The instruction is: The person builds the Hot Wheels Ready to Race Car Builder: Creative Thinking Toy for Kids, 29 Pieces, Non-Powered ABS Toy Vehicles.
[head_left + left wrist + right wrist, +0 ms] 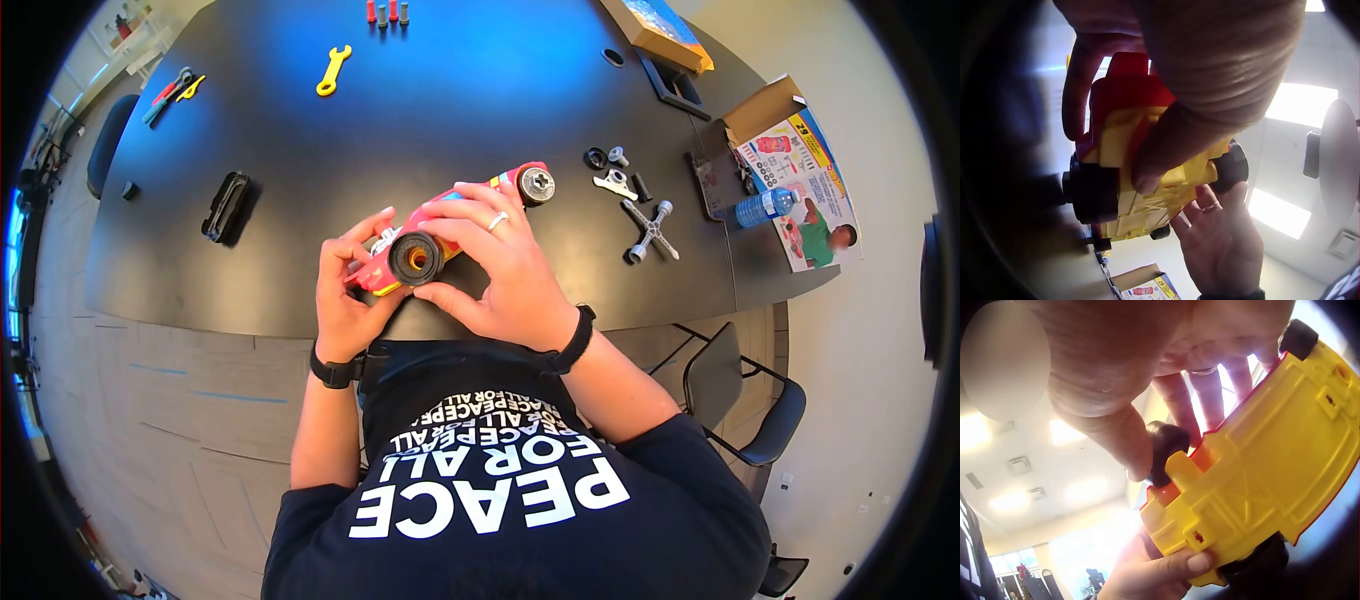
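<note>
A red toy car [370, 274] with a yellow underside [1266, 462] is held up near the table's front edge, between both hands. My left hand [347, 300] grips one end, its thumb [1160, 153] flat against the yellow underside. With thumb and fingers my right hand [515, 275] holds the near black wheel [416, 258], whose hollow centre shows orange; its other fingers lie over the car's side. The wheel [537, 186] at the far end has a grey hub. Two more dark wheels sit on the opposite side, partly hidden in the head view.
Right of the car lie a grey cross wrench [652, 232], a black tire ring [596, 158] and small parts. A water bottle [765, 207] and an opened box [815, 200] stand farther right. Leftward are a black tray [226, 207], a yellow wrench [334, 71] and pliers [168, 95].
</note>
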### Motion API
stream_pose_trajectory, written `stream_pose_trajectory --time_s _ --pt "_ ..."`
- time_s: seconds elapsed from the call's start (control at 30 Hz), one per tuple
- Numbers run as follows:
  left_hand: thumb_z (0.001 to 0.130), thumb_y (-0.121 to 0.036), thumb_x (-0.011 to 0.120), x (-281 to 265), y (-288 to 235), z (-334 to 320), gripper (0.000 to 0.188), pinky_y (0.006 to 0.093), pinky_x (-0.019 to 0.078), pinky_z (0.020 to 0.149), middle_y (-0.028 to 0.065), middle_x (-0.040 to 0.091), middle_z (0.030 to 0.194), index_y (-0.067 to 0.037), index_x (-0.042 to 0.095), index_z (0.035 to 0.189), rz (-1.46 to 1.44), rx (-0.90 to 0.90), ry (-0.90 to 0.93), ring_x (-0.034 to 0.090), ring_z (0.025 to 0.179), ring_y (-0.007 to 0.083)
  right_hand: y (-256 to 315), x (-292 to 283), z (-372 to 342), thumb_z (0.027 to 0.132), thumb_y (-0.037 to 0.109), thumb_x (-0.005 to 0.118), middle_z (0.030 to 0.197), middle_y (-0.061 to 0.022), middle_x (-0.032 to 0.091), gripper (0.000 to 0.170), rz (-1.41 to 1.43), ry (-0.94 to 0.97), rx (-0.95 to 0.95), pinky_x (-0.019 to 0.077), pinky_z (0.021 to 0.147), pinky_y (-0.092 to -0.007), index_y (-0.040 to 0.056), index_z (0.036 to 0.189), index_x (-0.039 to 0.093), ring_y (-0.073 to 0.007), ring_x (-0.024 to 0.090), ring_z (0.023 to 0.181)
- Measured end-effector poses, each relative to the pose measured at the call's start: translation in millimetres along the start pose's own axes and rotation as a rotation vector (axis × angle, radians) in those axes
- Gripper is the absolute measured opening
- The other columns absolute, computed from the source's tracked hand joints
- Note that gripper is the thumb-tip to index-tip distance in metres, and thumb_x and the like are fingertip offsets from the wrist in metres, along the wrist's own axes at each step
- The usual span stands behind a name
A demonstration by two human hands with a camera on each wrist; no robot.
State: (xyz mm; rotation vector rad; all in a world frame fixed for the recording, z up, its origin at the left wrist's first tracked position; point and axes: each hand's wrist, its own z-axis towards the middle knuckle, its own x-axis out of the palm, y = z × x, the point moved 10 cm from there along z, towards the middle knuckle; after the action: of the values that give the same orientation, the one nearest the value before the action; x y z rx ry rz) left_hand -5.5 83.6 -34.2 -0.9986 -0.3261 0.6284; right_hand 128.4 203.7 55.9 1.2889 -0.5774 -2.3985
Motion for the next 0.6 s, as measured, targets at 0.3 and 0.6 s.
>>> stream_pose_trajectory --time_s 0.3,0.6 --pt "0.084 0.003 0.094 1.1 -1.7 -0.5 0.059 0.0421 0.0597 0.111 0.0283 0.059 0.160 -0.009 0.046 0.116 0.013 -0.014 0.008 0.063 0.142 0.0300 -3.7 -17.7 -3.8 0.083 0.033 0.097 0.154 -0.0134 0.064 0.071 0.029 -0.023 0.028 0.0377 0.128 -0.0577 0.0048 0.141 0.069 -0.0448 0.051 0.149" --pt "0.080 0.007 0.095 2.2 -5.7 1.2 0.062 0.0417 0.0602 0.110 0.0272 0.060 0.159 -0.009 0.047 0.115 0.033 0.028 0.017 0.065 0.138 0.0281 -187.4 -189.8 -53.4 0.092 0.014 0.088 0.114 -0.0101 0.078 0.035 -0.298 -0.402 0.503 0.0579 0.079 -0.0369 0.0052 0.124 0.078 -0.0217 0.071 0.091"
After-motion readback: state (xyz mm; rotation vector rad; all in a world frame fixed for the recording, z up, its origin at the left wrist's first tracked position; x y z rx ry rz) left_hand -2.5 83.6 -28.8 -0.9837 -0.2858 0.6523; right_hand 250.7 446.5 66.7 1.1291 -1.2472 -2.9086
